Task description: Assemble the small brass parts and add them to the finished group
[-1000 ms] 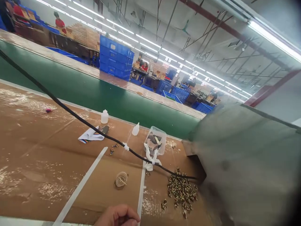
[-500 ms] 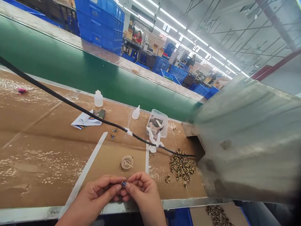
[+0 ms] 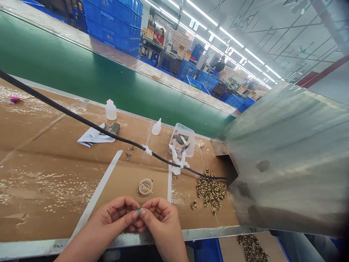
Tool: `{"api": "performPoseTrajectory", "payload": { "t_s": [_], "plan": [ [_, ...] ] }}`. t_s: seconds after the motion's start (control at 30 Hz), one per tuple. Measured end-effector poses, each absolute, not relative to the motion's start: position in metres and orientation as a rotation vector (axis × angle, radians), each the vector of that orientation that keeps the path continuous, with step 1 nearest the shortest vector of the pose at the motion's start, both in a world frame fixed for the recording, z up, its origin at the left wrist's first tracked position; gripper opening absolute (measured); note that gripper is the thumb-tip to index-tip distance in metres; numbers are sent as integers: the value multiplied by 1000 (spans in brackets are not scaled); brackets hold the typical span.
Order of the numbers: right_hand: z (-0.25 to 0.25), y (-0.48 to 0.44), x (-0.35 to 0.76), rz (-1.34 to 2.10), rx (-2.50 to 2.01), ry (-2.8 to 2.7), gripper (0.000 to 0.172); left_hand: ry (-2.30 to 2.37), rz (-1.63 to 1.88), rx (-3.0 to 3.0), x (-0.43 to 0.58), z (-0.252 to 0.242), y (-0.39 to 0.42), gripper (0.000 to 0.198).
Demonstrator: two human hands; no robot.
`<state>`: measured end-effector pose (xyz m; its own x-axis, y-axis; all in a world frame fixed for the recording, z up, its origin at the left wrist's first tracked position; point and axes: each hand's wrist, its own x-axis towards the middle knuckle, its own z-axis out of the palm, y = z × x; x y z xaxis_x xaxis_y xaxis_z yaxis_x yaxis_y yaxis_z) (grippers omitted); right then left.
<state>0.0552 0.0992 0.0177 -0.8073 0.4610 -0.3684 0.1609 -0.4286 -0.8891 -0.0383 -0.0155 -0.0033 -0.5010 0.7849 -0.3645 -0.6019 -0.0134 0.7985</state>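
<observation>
Head view: we hold a small blue part (image 3: pixel 137 209) pinched between the fingertips (image 3: pixel 135 215) of our left hand (image 3: pixel 114 214) and right hand (image 3: pixel 160 220), narrow and close together, above the front of the cardboard bench (image 3: pixel 40 156). Just beyond the hands stands a small clear cup (image 3: pixel 145 187). Further right lies a heap of small metal parts (image 3: pixel 211 191), and behind it a clear box (image 3: pixel 181 140).

From here I see a brown cardboard-topped workbench (image 3: pixel 49 185) carrying a white plastic squeeze bottle (image 3: pixel 110 110), a clear plastic tub (image 3: pixel 181 140), and a heap of small gold-and-black metal parts (image 3: pixel 211 191).
</observation>
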Motion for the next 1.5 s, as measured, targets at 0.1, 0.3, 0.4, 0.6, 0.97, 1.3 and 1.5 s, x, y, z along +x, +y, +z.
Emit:
{"api": "performPoseTrajectory", "payload": {
  "t_s": [0.1,0.3,0.4,0.6,0.97,1.3,1.5],
  "plan": [
    [19,96,54,2282,-860,-1629,41,1216,1721,206,-38,-6,-18,36],
    [17,94,55,2053,-751,-1850,32,1293,1625,318,-40,-8,-23,32],
    [15,97,58,1859,-754,-1988,28,1288,1589,332,-41,-7,-24,31],
    [14,99,64,1710,-700,-2095,12,1208,1622,224,-43,-5,-23,32],
    [17,93,60,1536,-646,-2172,11,1322,1633,280,-41,0,-22,31],
    [14,87,61,1529,-739,-2201,13,2136,1621,800,-35,-11,-33,18],
    [11,101,62,1305,-748,-2159,8,2040,1614,705,-43,-5,-31,20]
  ]
}}
